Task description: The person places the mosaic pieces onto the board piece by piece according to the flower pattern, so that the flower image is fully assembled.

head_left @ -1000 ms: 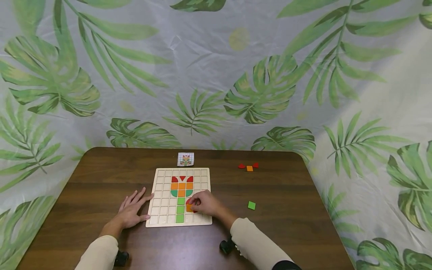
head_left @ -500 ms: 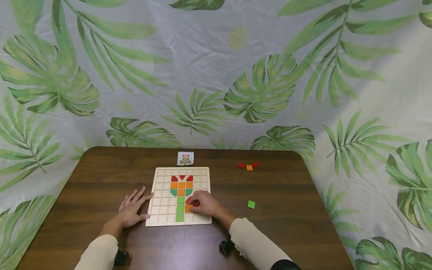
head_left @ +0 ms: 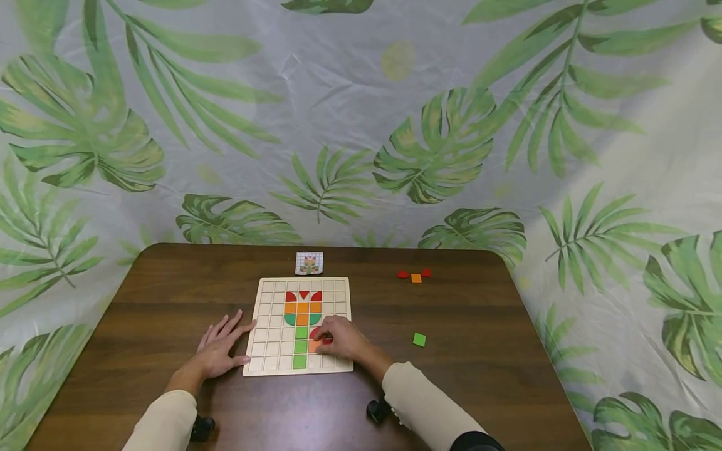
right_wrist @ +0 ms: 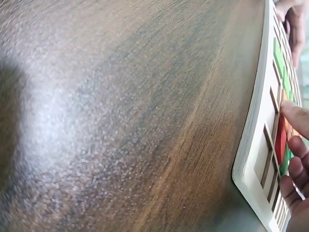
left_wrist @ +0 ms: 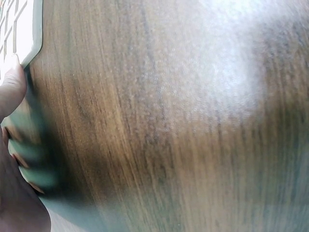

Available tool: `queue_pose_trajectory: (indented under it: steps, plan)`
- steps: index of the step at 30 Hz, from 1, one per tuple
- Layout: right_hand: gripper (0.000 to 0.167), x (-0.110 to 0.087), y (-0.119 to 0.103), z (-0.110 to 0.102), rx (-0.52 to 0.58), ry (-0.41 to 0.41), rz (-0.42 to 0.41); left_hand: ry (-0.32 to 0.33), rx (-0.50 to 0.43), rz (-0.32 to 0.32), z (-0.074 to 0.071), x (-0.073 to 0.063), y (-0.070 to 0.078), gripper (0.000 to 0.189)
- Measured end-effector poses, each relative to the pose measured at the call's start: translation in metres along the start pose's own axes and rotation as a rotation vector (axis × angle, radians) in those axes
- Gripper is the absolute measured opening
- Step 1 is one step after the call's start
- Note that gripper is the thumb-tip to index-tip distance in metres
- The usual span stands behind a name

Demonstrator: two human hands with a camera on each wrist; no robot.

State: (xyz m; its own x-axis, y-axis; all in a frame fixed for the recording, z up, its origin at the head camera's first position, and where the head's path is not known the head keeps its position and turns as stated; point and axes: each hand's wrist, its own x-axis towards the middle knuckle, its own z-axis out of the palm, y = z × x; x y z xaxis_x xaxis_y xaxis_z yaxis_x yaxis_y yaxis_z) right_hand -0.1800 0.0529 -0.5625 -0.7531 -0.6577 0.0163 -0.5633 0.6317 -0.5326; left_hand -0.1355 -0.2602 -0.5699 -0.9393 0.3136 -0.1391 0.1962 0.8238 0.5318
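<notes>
A pale wooden grid board point(head_left: 265, 346) carries a tulip pattern of coloured tiles. Red quarter rounds, a red triangle and orange squares form its head; green squares point(head_left: 299, 362) run down as a stem. My right hand point(head_left: 343, 338) has thumb and fingertips at an orange square tile point(head_left: 313, 346), which lies in a cell right of the stem. Beside that tile show red pieces point(head_left: 315, 332), partly covered by the fingers. In the right wrist view the thumb point(right_wrist: 295, 117) touches the orange tile. My left hand point(head_left: 219, 355) lies with fingers spread, thumb and forefinger against the board's left edge.
Behind the board lies a small pattern card point(head_left: 309, 264). Two red pieces point(head_left: 402, 275) flank an orange square point(head_left: 416, 278) at the back right of the brown table point(head_left: 468, 376). A loose green square point(head_left: 419, 339) sits right of the board. A leaf-print cloth point(head_left: 350, 125) hangs behind.
The orange tile has gone from tilted in the right fingers to flat in its cell; the fingers have drawn slightly up and right. The left hand holds still.
</notes>
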Motion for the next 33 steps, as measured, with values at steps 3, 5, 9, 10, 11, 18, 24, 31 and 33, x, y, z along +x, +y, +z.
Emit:
queue_pose_trajectory:
  steps: [3, 5, 9, 10, 11, 18, 24, 31, 33]
  plan:
    - [0.014, 0.000, 0.001, 0.000, -0.005, 0.004, 0.001, 0.000, 0.002, -0.003, 0.000, 0.000, 0.000, 0.075]
    - [0.014, -0.001, 0.001, 0.001, -0.002, 0.006, -0.001, -0.001, 0.003, -0.006, 0.001, 0.000, 0.000, 0.075]
    - [0.014, -0.002, 0.002, 0.002, 0.004, 0.006, -0.001, -0.003, 0.001, -0.008, 0.001, 0.000, 0.000, 0.075]
    - [0.014, -0.003, 0.002, 0.002, 0.008, 0.005, 0.001, -0.004, -0.001, -0.007, 0.000, 0.000, 0.000, 0.075]
    - [0.014, -0.003, 0.002, 0.002, 0.015, 0.008, -0.001, -0.004, -0.001, -0.007, 0.000, 0.000, 0.000, 0.075]
    - [0.011, -0.016, 0.014, -0.002, 0.155, 0.084, 0.010, -0.009, 0.000, -0.011, 0.000, 0.001, 0.000, 0.076]
    - [0.010, -0.038, 0.039, -0.015, 0.231, 0.152, 0.090, -0.001, 0.008, 0.000, 0.000, 0.001, 0.000, 0.075]
    - [0.013, -0.069, 0.076, -0.035, 0.198, 0.301, 0.121, -0.006, 0.005, -0.001, 0.000, 0.001, 0.001, 0.075]
    - [0.014, -0.079, 0.085, -0.042, 0.188, 0.342, 0.125, 0.001, -0.006, 0.003, 0.000, 0.001, 0.001, 0.075]
